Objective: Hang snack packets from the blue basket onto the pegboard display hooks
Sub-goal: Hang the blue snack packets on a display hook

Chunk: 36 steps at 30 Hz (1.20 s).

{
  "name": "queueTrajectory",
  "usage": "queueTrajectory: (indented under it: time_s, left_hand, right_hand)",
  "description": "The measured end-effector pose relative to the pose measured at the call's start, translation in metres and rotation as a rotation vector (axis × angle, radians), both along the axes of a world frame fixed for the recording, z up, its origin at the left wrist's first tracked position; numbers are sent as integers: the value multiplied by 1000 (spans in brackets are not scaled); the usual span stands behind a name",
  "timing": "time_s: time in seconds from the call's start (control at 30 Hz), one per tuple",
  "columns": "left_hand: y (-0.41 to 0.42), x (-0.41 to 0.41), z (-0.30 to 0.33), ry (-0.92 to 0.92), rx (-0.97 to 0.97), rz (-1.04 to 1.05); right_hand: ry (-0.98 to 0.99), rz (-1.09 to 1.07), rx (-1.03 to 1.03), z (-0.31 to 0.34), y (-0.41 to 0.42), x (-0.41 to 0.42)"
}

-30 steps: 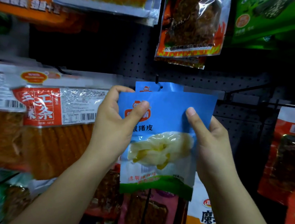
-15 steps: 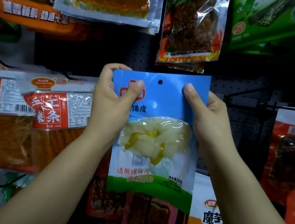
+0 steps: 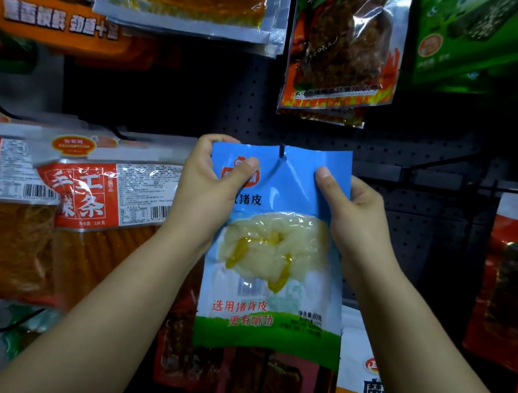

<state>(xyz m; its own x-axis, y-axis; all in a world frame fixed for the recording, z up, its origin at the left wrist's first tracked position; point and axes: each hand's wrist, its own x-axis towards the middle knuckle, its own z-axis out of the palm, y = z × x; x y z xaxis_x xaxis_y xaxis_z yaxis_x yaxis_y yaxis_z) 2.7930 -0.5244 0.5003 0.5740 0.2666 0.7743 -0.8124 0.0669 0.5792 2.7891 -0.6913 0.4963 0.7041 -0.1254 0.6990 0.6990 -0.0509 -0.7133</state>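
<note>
The blue snack packet (image 3: pixel 273 250) hangs upright before the dark pegboard (image 3: pixel 410 152), facing the camera. Its top band is plain blue with a red logo and dark characters; the middle is a clear window showing pale, glossy strips with yellow pieces; the bottom carries red characters over a green band. A thin black hook (image 3: pixel 282 153) passes through the hole at the centre of its top edge, where the film puckers and creases slightly.

Two bare forearms, left hand (image 3: pixel 204 189) and right hand (image 3: pixel 350 217); no sleeves visible in frame, short trimmed nails, possibly unpainted.
</note>
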Motion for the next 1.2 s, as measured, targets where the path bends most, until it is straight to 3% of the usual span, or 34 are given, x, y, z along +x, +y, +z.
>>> queueTrajectory:
  time_s: [0.17, 0.33, 0.63, 0.83, 1.07, 1.2]
  left_hand:
    - [-4, 16, -22, 24, 34, 64]
    - [-14, 43, -34, 164, 63, 98]
    - [-22, 98, -21, 141, 312, 387]
    - [-28, 126, -20, 224, 393, 495]
    - [-35, 135, -41, 301, 397, 386]
    - [-39, 137, -60, 375, 428, 334]
  right_hand:
    - [-1, -108, -78, -21, -11, 19]
    - [20, -211, -110, -27, -15, 43]
    - [95, -354, -119, -23, -14, 96]
    - [160, -450, -98, -25, -14, 126]
    - [108, -507, -312, -49, -15, 135]
    - [119, -453, -317, -60, -17, 135]
